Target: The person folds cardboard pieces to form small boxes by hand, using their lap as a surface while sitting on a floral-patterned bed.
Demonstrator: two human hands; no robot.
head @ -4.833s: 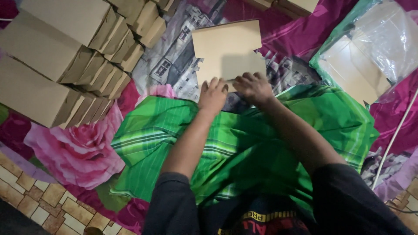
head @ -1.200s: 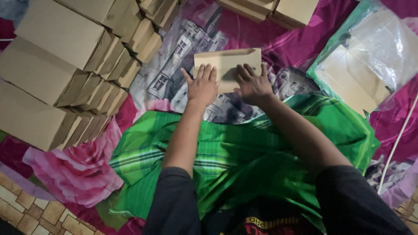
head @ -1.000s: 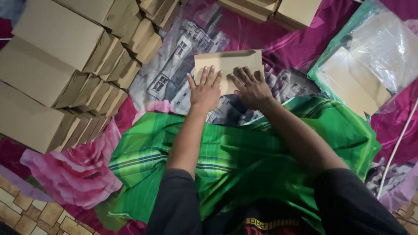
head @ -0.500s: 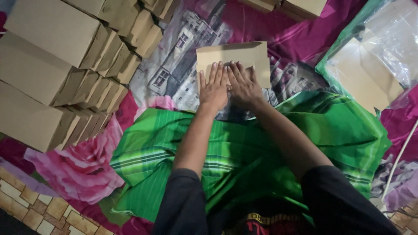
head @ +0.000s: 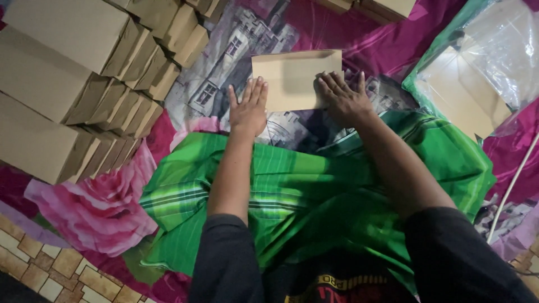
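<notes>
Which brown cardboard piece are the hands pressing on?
The flat folded cardboard in the middle, under the left hand and right hand. The boxes stacked at left are built up, and another flat piece lies by clear plastic, untouched.

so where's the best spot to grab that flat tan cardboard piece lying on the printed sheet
Probably by its far long edge. The flat tan cardboard piece lies flush on the printed sheet, with the left hand at its near left corner and the right hand pressing its near right corner. The far edge is clear, so slide fingertips under there, thumb on top, for a pinch grip.
</notes>
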